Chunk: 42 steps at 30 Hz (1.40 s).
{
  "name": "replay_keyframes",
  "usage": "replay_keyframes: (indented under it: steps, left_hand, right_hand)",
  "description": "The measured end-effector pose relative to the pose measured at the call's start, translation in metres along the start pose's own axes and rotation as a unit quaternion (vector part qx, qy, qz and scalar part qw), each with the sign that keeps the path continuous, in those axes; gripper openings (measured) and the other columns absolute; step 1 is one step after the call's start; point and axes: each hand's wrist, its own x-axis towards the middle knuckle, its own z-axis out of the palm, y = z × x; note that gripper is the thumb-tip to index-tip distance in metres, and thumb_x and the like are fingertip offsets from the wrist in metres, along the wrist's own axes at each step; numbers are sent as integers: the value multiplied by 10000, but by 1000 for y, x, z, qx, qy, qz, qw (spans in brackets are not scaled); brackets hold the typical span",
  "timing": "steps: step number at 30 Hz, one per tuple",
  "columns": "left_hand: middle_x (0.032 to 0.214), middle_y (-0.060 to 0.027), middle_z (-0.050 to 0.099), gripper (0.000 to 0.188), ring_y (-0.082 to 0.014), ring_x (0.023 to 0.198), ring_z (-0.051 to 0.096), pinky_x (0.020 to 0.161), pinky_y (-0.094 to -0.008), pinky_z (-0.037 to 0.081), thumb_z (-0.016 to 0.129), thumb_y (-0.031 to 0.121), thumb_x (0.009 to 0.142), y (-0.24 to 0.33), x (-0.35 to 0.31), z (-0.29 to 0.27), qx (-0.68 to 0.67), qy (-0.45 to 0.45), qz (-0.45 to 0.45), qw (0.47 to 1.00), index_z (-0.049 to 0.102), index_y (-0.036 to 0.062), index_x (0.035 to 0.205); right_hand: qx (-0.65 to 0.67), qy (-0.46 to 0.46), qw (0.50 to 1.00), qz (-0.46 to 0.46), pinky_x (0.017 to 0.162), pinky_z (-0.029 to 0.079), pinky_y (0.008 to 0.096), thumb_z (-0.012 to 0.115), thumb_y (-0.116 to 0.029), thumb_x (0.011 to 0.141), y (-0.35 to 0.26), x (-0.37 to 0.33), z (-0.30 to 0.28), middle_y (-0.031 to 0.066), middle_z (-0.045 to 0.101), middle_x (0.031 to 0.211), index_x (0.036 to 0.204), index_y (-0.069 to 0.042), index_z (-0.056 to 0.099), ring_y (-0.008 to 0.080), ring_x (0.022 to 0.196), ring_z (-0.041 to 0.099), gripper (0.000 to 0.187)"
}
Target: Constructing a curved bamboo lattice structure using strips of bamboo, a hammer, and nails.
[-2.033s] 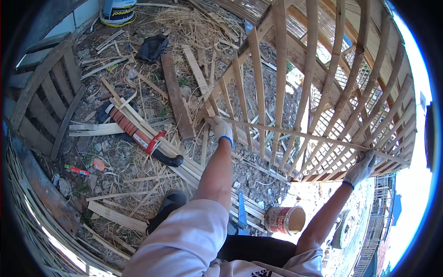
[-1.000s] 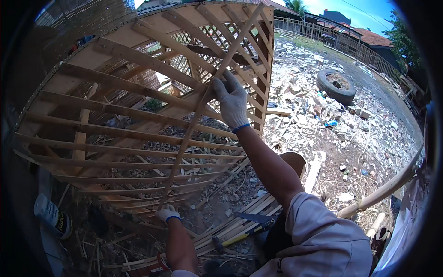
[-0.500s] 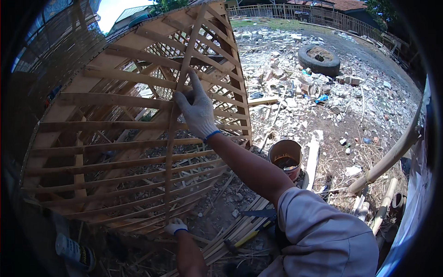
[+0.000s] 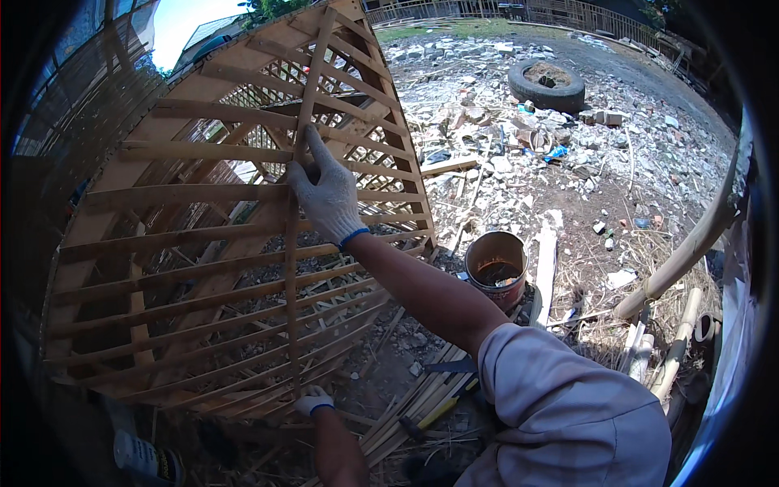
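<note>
A wooden lattice frame of many thin crosswise slats leans in front of me on the left. One long upright slat runs across these slats from the top edge down to the bottom. My right hand, in a white knitted glove with a blue cuff, is closed on the upright slat at its upper part, with thumb and fingers on either side. Low down, my left hand, gloved the same way, grips the slat's lower end; its fingers are partly hidden.
A pile of thin slats, a yellow-handled hammer and a saw lie by my knees. Beyond them stands a rusty bucket. A paint can sits lower left. Rubble, a tyre and a pole are at right.
The view has shifted a little, so the frame's upper part and my right hand appear farther left. Both hands keep their hold on the upright slat.
</note>
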Motion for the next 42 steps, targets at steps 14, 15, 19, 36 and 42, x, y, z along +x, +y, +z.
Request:
replay_keyframes:
  steps: [14,15,19,36,42]
  left_hand:
    - [817,-58,521,298,-196,683,531,749,-364,520,379,321,1033,1,-2,-1,0,-2,17,1000,560,86,1065]
    - [817,-58,521,298,-196,683,531,749,-364,520,379,321,1033,-5,-6,0,6,-2,14,1000,560,86,1065]
    - [999,-94,559,363,-228,829,600,813,-415,548,390,341,1034,-3,-15,2,6,7,22,1000,546,88,1241]
    - [1359,-124,580,492,-302,1219,611,929,-469,533,427,404,1011,-1,3,-3,18,11,22,1000,515,124,1406]
    - [1278,-87,607,461,-274,1145,628,918,-463,529,431,428,992,7,8,-5,27,5,11,1000,543,184,1367]
  right_hand:
    - [23,2,998,-66,697,559,368,691,-251,953,7,6,1,139,710,816,1555,-64,415,190,732,703,689]
    - [20,22,994,-103,689,560,376,698,-257,950,14,8,-2,154,709,821,1553,-60,414,211,726,710,695]
    - [-63,-28,996,-51,756,568,405,724,-242,921,1,12,-17,179,716,938,1506,-49,478,286,854,716,663]
    - [-164,26,965,-204,1073,440,544,666,-182,858,0,41,-22,275,559,1405,1457,44,442,429,1337,501,678]
    - [-161,11,969,-188,1086,419,546,688,-200,854,-8,38,-26,264,510,1414,1451,37,448,430,1345,462,686]
